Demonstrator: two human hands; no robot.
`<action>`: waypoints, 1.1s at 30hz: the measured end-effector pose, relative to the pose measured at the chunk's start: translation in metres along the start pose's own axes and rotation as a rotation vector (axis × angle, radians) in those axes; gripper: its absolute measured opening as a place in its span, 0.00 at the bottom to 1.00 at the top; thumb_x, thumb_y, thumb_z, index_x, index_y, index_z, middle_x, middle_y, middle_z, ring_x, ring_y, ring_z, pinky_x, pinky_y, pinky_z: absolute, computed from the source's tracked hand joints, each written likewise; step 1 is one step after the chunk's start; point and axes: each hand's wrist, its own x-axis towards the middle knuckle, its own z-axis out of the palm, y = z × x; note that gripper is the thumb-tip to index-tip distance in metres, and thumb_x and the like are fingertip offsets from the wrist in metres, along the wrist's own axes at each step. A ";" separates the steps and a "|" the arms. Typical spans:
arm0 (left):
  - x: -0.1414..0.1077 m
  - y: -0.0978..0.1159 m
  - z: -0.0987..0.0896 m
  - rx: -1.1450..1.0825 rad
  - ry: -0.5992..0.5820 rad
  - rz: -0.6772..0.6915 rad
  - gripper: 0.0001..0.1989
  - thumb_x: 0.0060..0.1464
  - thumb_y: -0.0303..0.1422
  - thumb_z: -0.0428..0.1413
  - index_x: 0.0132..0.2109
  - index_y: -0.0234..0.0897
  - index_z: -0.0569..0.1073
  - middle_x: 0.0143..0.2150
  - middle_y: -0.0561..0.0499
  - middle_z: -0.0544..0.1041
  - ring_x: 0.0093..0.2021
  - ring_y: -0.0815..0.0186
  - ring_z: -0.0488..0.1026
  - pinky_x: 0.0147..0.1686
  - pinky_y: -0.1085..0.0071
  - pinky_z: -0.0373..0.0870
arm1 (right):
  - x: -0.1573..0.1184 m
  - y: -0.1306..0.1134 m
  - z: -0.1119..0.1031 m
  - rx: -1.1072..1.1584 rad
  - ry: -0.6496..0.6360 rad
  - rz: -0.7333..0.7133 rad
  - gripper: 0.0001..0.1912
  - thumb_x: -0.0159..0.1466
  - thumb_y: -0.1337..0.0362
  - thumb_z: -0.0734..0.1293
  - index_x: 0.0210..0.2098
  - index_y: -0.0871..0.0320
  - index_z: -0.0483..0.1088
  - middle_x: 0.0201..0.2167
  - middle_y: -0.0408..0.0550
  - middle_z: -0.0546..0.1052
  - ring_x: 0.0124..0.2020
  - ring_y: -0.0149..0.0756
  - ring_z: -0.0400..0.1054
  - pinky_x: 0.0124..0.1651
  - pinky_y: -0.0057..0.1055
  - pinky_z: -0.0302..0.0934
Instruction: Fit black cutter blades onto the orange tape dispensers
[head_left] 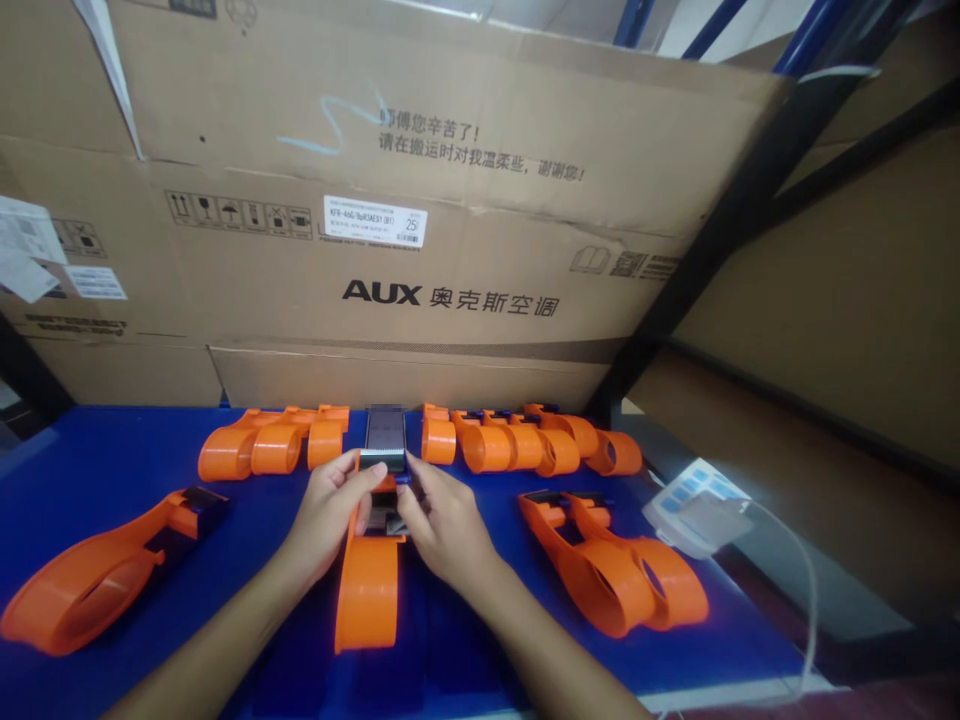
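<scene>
An orange tape dispenser is between my hands at the centre of the blue table, its round body toward me and its dark head with a toothed edge away from me. My left hand grips the head from the left, thumb on top beside the toothed edge. From the right, my right hand has its fingers closed on the other side of the head. A dark grey strip or plate stands just beyond my fingertips. Parts of the dispenser's head are hidden under my fingers.
Several orange dispensers line the back of the blue table. One larger-looking dispenser lies at left, two more at right. A white device with a cable is at the right edge. A cardboard wall stands behind.
</scene>
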 end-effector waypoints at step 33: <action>-0.001 0.005 0.004 -0.249 0.050 -0.121 0.14 0.50 0.39 0.68 0.33 0.37 0.72 0.15 0.60 0.66 0.13 0.76 0.58 0.17 0.79 0.56 | -0.002 0.004 0.001 -0.347 0.059 -0.264 0.26 0.68 0.71 0.61 0.65 0.65 0.65 0.33 0.54 0.79 0.31 0.40 0.73 0.36 0.34 0.71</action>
